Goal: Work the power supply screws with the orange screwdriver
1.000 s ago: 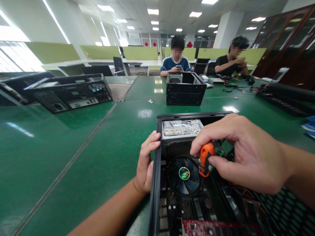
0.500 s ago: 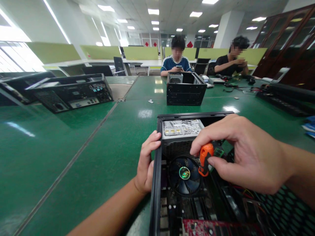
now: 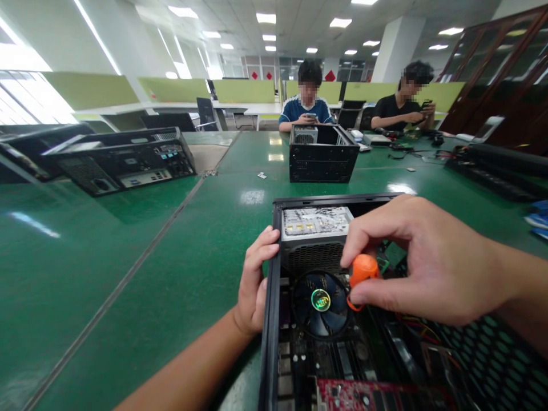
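An open computer case (image 3: 269, 319) lies in front of me, its inside facing up. My left hand (image 3: 257, 279) grips its left wall, fingertips over the edge. My right hand (image 3: 432, 257) pinches the orange and black handle of a screwdriver (image 3: 363, 270) between thumb and fingers. It stands close to the right side of the round cooling fan (image 3: 321, 302); its shaft and tip are hidden. Beyond the fan sits a silver power supply (image 3: 314, 221) with a torn label. A red circuit board (image 3: 355, 394) shows at the bottom, and cables run beneath my right hand.
On the green table (image 3: 141, 251) stand a second black case (image 3: 323, 162) ahead and another case (image 3: 132, 162) at the far left. Two people sit across the table holding phones. Cables and black parts (image 3: 492, 168) lie at the right, with something blue (image 3: 539, 220) by the edge.
My right hand has turned the screwdriver, so its handle now shows more end-on. My left hand stays on the case wall. The person at the right has raised a phone.
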`<state>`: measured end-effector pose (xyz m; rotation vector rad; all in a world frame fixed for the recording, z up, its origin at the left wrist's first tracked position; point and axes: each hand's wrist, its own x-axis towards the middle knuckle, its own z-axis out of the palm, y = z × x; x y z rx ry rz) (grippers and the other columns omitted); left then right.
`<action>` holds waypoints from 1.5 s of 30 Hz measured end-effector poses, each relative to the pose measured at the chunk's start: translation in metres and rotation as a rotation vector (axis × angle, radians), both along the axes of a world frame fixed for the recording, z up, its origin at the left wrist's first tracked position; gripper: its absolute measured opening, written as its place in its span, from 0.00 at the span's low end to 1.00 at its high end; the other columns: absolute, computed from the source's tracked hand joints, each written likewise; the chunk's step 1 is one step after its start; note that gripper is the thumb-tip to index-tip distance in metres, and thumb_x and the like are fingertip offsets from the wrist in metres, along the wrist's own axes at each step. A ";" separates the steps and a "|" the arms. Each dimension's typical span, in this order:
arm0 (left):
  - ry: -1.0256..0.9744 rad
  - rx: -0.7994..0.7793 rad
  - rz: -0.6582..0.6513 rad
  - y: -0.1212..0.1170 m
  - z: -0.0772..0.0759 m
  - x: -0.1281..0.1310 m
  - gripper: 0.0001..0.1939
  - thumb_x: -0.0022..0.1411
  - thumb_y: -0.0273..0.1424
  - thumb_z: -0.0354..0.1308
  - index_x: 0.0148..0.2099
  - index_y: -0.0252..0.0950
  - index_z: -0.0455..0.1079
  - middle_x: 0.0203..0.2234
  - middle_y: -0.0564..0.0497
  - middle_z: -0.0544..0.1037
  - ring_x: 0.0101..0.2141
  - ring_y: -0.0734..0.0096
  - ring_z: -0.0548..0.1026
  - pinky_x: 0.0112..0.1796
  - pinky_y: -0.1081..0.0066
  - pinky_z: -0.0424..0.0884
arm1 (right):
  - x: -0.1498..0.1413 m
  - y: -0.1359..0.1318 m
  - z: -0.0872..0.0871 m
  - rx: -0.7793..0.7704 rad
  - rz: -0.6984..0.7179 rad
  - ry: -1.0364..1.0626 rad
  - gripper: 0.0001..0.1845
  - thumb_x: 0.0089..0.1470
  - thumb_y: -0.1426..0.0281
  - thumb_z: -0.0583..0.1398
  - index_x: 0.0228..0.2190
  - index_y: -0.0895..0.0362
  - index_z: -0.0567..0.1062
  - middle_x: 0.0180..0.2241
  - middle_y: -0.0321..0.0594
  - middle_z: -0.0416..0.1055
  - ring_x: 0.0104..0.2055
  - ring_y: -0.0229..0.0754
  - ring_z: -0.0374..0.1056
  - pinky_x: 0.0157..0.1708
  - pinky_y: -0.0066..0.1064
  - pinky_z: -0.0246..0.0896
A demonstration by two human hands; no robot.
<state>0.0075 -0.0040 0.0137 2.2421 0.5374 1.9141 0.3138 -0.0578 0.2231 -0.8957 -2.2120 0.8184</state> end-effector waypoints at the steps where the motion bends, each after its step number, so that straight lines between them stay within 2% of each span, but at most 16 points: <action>1: 0.000 0.003 0.001 0.000 0.000 0.000 0.27 0.93 0.40 0.63 0.86 0.50 0.76 0.80 0.43 0.86 0.84 0.48 0.82 0.83 0.44 0.82 | 0.000 0.001 0.001 -0.059 0.000 -0.001 0.12 0.55 0.73 0.78 0.29 0.49 0.82 0.22 0.25 0.76 0.22 0.36 0.66 0.23 0.31 0.62; 3: -0.004 -0.002 0.011 0.000 -0.002 0.000 0.27 0.92 0.40 0.63 0.86 0.50 0.76 0.79 0.42 0.87 0.83 0.46 0.82 0.82 0.41 0.83 | 0.000 0.001 0.004 -0.146 0.010 -0.014 0.20 0.52 0.72 0.81 0.26 0.50 0.76 0.20 0.22 0.69 0.21 0.33 0.56 0.21 0.30 0.54; 6: -0.004 -0.013 0.023 0.000 -0.004 0.000 0.27 0.92 0.41 0.64 0.85 0.50 0.76 0.79 0.42 0.87 0.83 0.44 0.83 0.81 0.39 0.84 | -0.003 0.002 0.013 -0.242 0.028 -0.038 0.27 0.48 0.72 0.84 0.23 0.50 0.71 0.20 0.20 0.64 0.23 0.33 0.51 0.22 0.29 0.51; 10: -0.011 -0.014 0.019 0.000 -0.004 0.000 0.26 0.92 0.42 0.63 0.84 0.50 0.77 0.78 0.42 0.87 0.82 0.45 0.83 0.81 0.40 0.84 | -0.007 0.004 0.024 -0.446 0.070 -0.092 0.31 0.48 0.71 0.85 0.25 0.49 0.68 0.22 0.21 0.64 0.25 0.33 0.53 0.23 0.28 0.51; 13: -0.008 -0.014 0.013 0.001 -0.003 0.000 0.26 0.91 0.40 0.64 0.84 0.50 0.77 0.78 0.42 0.87 0.83 0.45 0.83 0.81 0.40 0.83 | -0.005 0.007 0.028 -0.506 0.108 -0.101 0.25 0.50 0.72 0.83 0.29 0.49 0.72 0.25 0.24 0.68 0.26 0.35 0.59 0.26 0.28 0.54; 15: -0.009 -0.013 0.008 0.001 -0.003 0.000 0.26 0.92 0.40 0.63 0.85 0.50 0.76 0.79 0.42 0.87 0.83 0.45 0.82 0.81 0.39 0.83 | 0.000 0.010 0.027 -0.434 0.125 -0.121 0.17 0.53 0.72 0.80 0.31 0.51 0.77 0.27 0.28 0.74 0.27 0.37 0.65 0.27 0.29 0.59; 18: -0.017 -0.020 0.014 0.001 -0.004 -0.001 0.26 0.92 0.40 0.64 0.84 0.51 0.77 0.78 0.42 0.87 0.82 0.44 0.83 0.81 0.39 0.84 | 0.007 0.015 0.021 -0.206 0.145 -0.144 0.05 0.56 0.74 0.74 0.35 0.53 0.86 0.32 0.34 0.84 0.32 0.42 0.76 0.34 0.32 0.70; 21: -0.024 -0.035 0.021 0.001 -0.007 -0.002 0.25 0.91 0.41 0.66 0.83 0.51 0.78 0.78 0.42 0.87 0.81 0.44 0.84 0.80 0.39 0.84 | 0.011 0.018 0.011 0.056 0.119 -0.076 0.13 0.59 0.74 0.74 0.45 0.53 0.94 0.42 0.39 0.94 0.44 0.47 0.88 0.49 0.36 0.80; 24: -0.029 -0.057 0.023 0.001 -0.009 -0.004 0.24 0.91 0.42 0.66 0.82 0.51 0.79 0.77 0.42 0.87 0.82 0.42 0.84 0.80 0.37 0.84 | 0.012 0.018 0.006 0.240 -0.051 0.037 0.16 0.67 0.70 0.74 0.54 0.52 0.96 0.47 0.42 0.96 0.45 0.50 0.89 0.47 0.39 0.80; 28: -0.020 -0.065 0.029 0.001 -0.008 -0.006 0.23 0.91 0.42 0.65 0.81 0.51 0.79 0.77 0.43 0.88 0.82 0.46 0.83 0.82 0.41 0.82 | 0.009 0.017 0.007 0.423 -0.242 -0.059 0.21 0.66 0.71 0.69 0.56 0.52 0.96 0.45 0.43 0.93 0.44 0.53 0.86 0.47 0.43 0.80; 34: -0.040 -0.054 0.059 0.003 -0.006 -0.007 0.21 0.91 0.43 0.66 0.78 0.51 0.81 0.75 0.45 0.89 0.79 0.49 0.85 0.82 0.41 0.82 | 0.003 0.020 -0.004 0.461 -0.293 -0.066 0.21 0.64 0.68 0.67 0.53 0.50 0.95 0.42 0.42 0.91 0.39 0.52 0.82 0.46 0.46 0.80; 42: -0.017 -0.053 0.033 0.002 -0.003 -0.006 0.22 0.93 0.44 0.64 0.80 0.50 0.80 0.77 0.45 0.88 0.82 0.53 0.83 0.83 0.48 0.81 | 0.002 0.023 -0.011 0.407 -0.263 -0.090 0.21 0.64 0.68 0.68 0.53 0.53 0.96 0.45 0.45 0.94 0.44 0.54 0.87 0.48 0.43 0.79; 45: -0.012 -0.051 0.040 0.001 -0.002 -0.006 0.22 0.93 0.43 0.63 0.80 0.50 0.81 0.76 0.45 0.89 0.82 0.51 0.83 0.83 0.45 0.82 | 0.002 0.023 -0.012 0.413 -0.272 -0.090 0.22 0.64 0.68 0.67 0.54 0.54 0.96 0.46 0.46 0.95 0.45 0.54 0.88 0.48 0.43 0.80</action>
